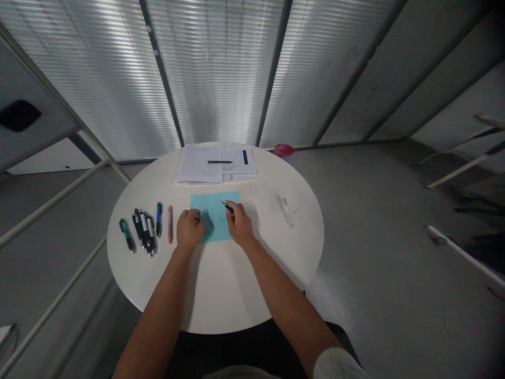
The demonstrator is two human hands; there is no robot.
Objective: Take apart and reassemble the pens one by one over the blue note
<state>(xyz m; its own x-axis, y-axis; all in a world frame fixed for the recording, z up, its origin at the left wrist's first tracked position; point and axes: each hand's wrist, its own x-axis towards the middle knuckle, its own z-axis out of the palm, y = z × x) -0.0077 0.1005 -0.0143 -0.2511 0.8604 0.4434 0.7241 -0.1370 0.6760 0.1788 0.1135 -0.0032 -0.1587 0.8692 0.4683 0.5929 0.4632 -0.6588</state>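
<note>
A light blue sheet (215,230) lies on the round white table (221,295), between my two hands. My right hand (240,223) is closed on a dark pen (228,207), its tip pointing up and to the left above the sheet. At the sheet's left edge is my left hand (190,228), its fingers curled round a small dark object (198,217) that is mostly hidden; it may be a pen part. Left of that hand lie a pink marker (170,224) and a blue pen (159,219).
Several black and white pens (145,230) and a green pen (127,235) lie at the table's left. Papers (201,164) with a black pen (220,161) are at the back. A white pen-like object (286,210) lies right. Beyond the table stands a red bin (284,151).
</note>
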